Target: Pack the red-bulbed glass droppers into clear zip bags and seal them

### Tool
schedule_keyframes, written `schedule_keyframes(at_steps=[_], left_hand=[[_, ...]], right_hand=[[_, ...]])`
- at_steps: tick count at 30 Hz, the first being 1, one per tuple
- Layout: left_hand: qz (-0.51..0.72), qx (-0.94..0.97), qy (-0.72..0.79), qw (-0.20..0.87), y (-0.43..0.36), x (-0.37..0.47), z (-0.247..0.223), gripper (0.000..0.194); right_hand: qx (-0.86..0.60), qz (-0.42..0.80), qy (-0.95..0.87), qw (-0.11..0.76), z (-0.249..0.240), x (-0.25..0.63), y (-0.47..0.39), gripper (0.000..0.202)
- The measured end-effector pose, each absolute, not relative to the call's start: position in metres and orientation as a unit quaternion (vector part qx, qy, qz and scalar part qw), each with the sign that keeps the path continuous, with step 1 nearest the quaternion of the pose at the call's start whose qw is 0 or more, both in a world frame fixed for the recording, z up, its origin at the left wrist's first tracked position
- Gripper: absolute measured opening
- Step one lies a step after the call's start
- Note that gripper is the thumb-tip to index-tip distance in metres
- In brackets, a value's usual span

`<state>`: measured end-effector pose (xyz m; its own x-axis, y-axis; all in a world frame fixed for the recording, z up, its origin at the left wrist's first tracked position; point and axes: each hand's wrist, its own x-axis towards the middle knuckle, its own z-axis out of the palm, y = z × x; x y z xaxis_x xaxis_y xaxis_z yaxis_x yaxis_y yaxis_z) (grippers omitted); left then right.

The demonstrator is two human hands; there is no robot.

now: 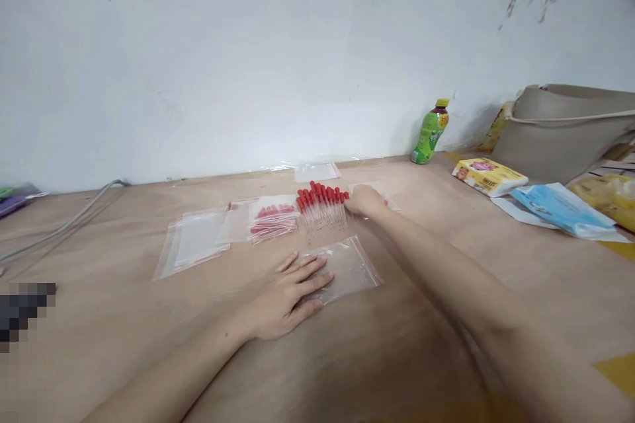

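My left hand lies with its fingers spread on a clear zip-lock bag. Beyond the bag lies a heap of clear glass-like droppers with red bulbs, their thin tips pointing toward me. At the heap's right end, my right hand is curled, with its fingertips touching or close to the last red bulbs. What it pinches, if anything, is hidden. Another clear bag with a bit of red showing lies partly behind this hand. Left of the heap is a stack of bags with red-bulbed droppers inside.
Further left lie flat clear bags, with another bag near the wall. A green drink bottle, a yellow tissue pack, a blue packet and a grey bin stand right. A cable runs along the left.
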<state>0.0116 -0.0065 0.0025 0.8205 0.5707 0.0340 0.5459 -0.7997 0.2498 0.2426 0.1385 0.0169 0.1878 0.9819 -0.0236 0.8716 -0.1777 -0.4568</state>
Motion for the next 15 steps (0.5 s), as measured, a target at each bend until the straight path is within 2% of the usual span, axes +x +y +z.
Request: schedule_keyframes(at_steps=[4,9,11,13,15], left_hand=[[0.064,0.947,0.293,0.118,-0.005,0.009,0.002,0.043],[0.094,0.941,0.305,0.113,-0.005,0.008,-0.001,0.039],[0.11,0.937,0.312,0.11,-0.006,0.008,-0.002,0.038],[0.121,0.935,0.314,0.115,-0.006,0.009,-0.003,0.038],[0.13,0.933,0.312,0.119,-0.006,0.008,-0.003,0.038]], right_hand=[[-0.749,0.182,-0.612,0.179,0.02,0.238,0.149,0.01],[-0.697,0.23,-0.633,0.247,0.029,0.256,0.136,0.02],[-0.652,0.267,-0.633,0.32,0.024,0.268,0.119,0.02],[-0.546,0.355,-0.588,0.48,0.013,0.279,0.097,0.02],[-0.483,0.395,-0.535,0.569,-0.001,0.287,0.074,0.043]])
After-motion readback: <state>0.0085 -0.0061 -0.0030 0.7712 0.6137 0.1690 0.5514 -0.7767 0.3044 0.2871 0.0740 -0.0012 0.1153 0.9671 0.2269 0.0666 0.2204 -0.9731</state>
